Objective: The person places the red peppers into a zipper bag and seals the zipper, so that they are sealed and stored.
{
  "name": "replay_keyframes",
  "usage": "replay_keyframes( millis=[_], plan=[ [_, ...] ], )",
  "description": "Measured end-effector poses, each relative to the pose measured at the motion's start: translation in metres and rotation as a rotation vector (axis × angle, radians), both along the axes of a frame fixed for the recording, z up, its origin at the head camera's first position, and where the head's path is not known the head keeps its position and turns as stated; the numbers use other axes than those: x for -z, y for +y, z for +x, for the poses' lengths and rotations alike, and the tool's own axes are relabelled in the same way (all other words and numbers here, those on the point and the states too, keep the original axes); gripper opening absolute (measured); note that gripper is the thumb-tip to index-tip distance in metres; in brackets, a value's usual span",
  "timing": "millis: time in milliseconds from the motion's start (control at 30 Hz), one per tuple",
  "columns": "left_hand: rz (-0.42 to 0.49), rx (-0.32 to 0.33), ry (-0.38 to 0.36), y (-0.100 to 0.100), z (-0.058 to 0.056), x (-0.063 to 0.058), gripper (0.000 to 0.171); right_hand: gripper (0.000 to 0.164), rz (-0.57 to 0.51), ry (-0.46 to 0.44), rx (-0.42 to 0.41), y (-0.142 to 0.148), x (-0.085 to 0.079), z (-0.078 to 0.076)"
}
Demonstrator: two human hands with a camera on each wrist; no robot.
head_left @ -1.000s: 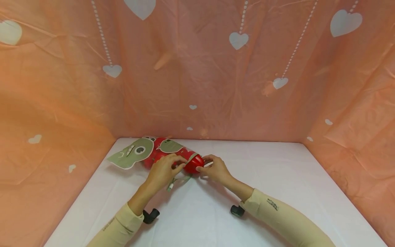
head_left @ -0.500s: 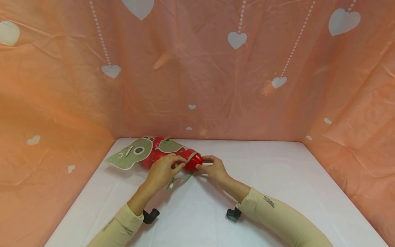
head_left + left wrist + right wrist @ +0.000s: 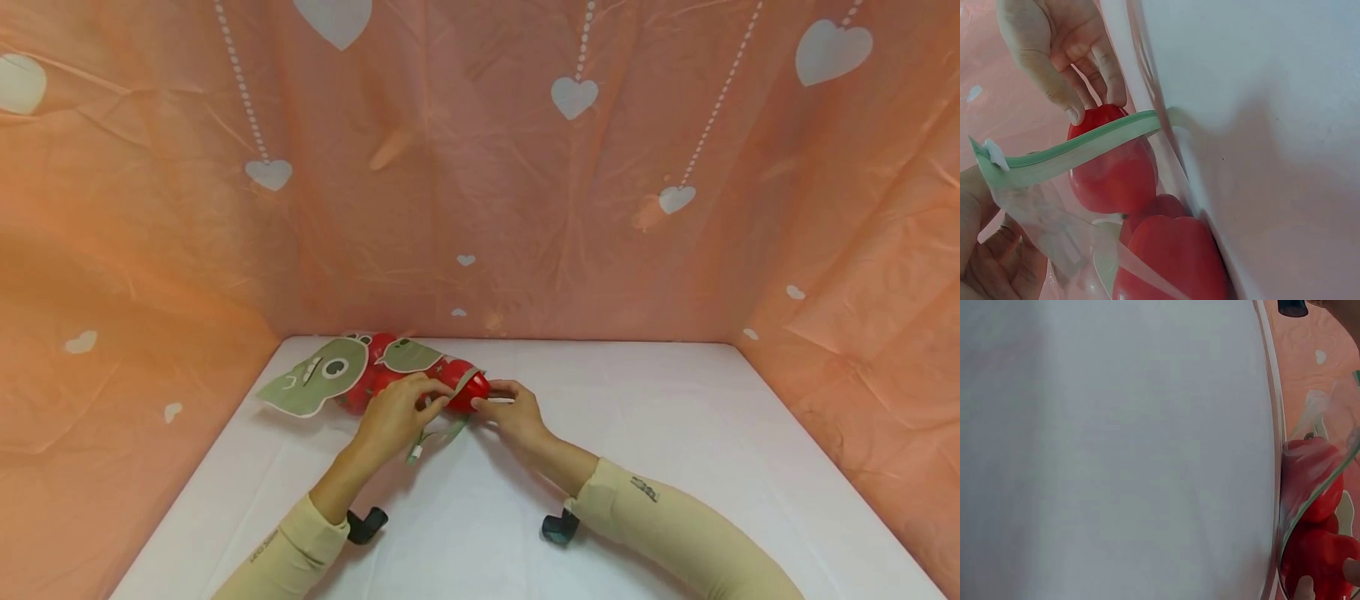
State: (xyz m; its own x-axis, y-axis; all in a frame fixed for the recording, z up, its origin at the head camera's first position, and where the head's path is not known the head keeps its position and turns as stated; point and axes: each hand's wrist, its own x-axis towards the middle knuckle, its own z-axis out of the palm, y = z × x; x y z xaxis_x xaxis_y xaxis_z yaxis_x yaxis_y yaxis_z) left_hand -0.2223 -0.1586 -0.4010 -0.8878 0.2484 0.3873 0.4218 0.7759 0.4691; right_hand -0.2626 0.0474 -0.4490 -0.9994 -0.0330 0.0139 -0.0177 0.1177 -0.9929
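A clear zip bag [image 3: 411, 357] printed with a green cartoon creature lies on its side at the back left of the table, several red bell peppers [image 3: 1169, 262] inside. My left hand [image 3: 396, 417] pinches the edge of its mouth near the white slider [image 3: 995, 155]. At that mouth, one shiny red bell pepper [image 3: 474, 388] lies mostly within the bag, its end poking out past the green zip strip [image 3: 1072, 147]. Thumb and fingers of my right hand [image 3: 519, 417] grip this outer end. In the right wrist view only my fingertips [image 3: 1304, 589] show on it.
The white table [image 3: 630, 400] ends at an orange curtain [image 3: 510, 208] with white hearts, which hangs behind and at both sides. A black device [image 3: 367, 526] sits under the left wrist, another black device [image 3: 559, 528] under the right.
My right hand has shifted a little left, and the red bell pepper has slid further into the bag with it. My left hand keeps its hold on the bag's edge.
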Motion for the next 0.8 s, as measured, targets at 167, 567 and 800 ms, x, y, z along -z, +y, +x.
replay_keyframes(
  millis=[167,567,800],
  plan=[
    [-0.005,0.003,0.008,0.000,0.000,0.000,0.017,0.043,-0.023,-0.022,0.001,-0.004,-0.001,0.001],
    [-0.009,0.005,0.001,-0.001,-0.001,0.000,0.017,0.047,-0.099,-0.051,-0.025,-0.013,0.003,0.000],
    [0.000,-0.009,0.002,-0.001,-0.001,0.000,0.020,0.049,-0.100,-0.044,-0.068,-0.018,0.002,0.004]
  ],
)
